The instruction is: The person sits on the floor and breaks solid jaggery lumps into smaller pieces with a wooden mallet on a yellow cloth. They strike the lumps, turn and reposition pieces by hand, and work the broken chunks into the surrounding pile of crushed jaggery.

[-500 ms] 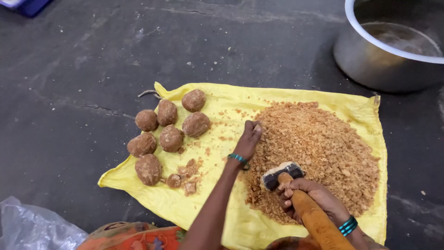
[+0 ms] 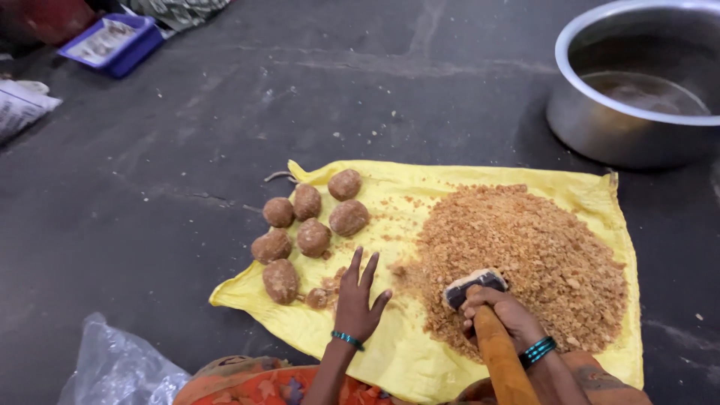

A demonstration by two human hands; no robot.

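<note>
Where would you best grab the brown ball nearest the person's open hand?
Grip the brown ball around its rounded sides, coming from above with fingers spread. It lies free on the yellow cloth, slightly apart from its neighbours, left of the left hand.

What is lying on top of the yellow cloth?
On the yellow cloth lie a crumb heap, seven brown lumps, the flat left hand and the right hand gripping a hammer. The floor beneath is hidden.

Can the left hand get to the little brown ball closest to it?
Probably yes. The left hand rests flat on the yellow cloth, and the small brown ball lies just beside its thumb side with nothing between them.
</note>
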